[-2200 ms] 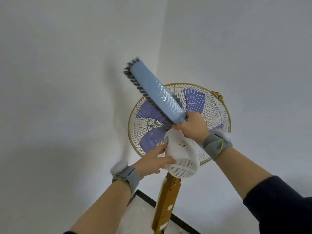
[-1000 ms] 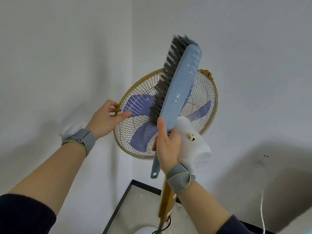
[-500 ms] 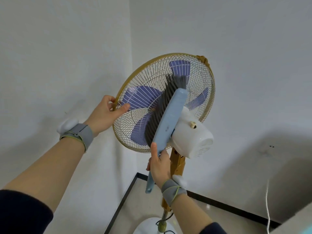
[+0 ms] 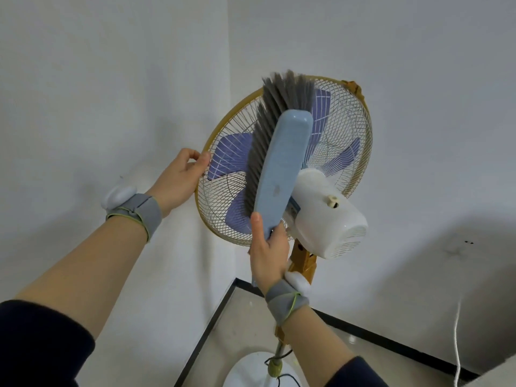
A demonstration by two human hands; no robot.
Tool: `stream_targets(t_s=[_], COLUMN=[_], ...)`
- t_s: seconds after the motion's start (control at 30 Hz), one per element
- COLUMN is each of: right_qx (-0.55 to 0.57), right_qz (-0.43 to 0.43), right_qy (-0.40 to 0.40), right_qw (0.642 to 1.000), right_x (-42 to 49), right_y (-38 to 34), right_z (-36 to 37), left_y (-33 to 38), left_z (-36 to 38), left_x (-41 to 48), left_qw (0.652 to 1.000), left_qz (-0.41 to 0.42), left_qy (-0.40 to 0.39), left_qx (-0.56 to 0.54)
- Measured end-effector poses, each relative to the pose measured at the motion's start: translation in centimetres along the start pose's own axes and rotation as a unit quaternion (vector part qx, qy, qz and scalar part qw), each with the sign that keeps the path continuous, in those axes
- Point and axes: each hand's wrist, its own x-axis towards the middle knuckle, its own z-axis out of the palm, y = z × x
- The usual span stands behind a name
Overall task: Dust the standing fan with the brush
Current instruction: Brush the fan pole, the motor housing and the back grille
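Note:
The standing fan [image 4: 346, 129] has a gold-rimmed wire cage, purple blades and a white motor housing [image 4: 329, 219], seen from behind. My right hand [image 4: 268, 255] grips the handle of a light-blue brush [image 4: 282, 169]. Its grey bristles [image 4: 276, 107] press against the back of the cage, reaching the top rim. My left hand [image 4: 178, 180] holds the cage's left rim, fingers curled over its edge. The brush handle's end is hidden behind my right hand.
The fan stands in a corner between two white walls. Its orange neck [image 4: 303, 261] runs down to a pole and a round white base [image 4: 245, 372] on the floor. A white cord [image 4: 456, 344] hangs by the right wall.
The brush has swept upward along the back of the cage, its bristles now at the top rim. My left hand keeps its hold on the left rim.

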Motion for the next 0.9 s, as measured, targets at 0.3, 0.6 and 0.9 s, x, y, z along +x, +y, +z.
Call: stream_targets(t_s=[0.3, 0.6, 0.9], right_qx=[-0.096, -0.103, -0.127], right_qz=[0.070, 0.030, -0.018], right_qy=[-0.077, -0.044, -0.111], right_qw=[0.990, 0.993, 0.985], right_x=[-0.1, -1.8, -0.9], right_y=[5.8, 3.7, 1.3], right_z=[-1.1, -2.7, 0.4], left_y=[0.0, 0.0, 0.2], left_z=[0.3, -0.5, -0.3], left_x=[0.2, 0.2, -0.3], left_qw=[1.000, 0.999, 0.995], left_qz=[0.010, -0.001, -0.003], left_qy=[0.009, 0.020, 0.012], left_qx=[-0.007, -0.030, -0.097])
